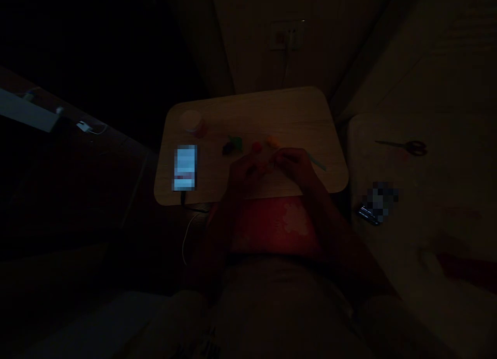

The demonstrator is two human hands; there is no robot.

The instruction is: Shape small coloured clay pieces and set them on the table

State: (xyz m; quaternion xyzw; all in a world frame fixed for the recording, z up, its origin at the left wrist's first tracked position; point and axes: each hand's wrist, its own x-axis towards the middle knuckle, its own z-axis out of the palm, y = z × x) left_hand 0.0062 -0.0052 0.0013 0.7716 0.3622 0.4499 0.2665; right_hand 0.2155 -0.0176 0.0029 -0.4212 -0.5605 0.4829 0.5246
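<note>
In dim light, both my hands are over a small wooden table. My left hand has its fingers curled in, beside a small reddish-orange piece between the hands. My right hand is closed, fingertips together and pointing toward the left one; what either hand grips is too dark to make out. Just beyond the fingers lie a red lump and an orange-yellow lump. A green piece and a dark lump are to their left. A thin pale green strip lies right of my right hand.
A lit phone lies at the table's left, a cable below it. Behind it stands a pale-lidded tub. Scissors and a dark, partly blurred object rest on the surface at right. A wall socket is behind the table.
</note>
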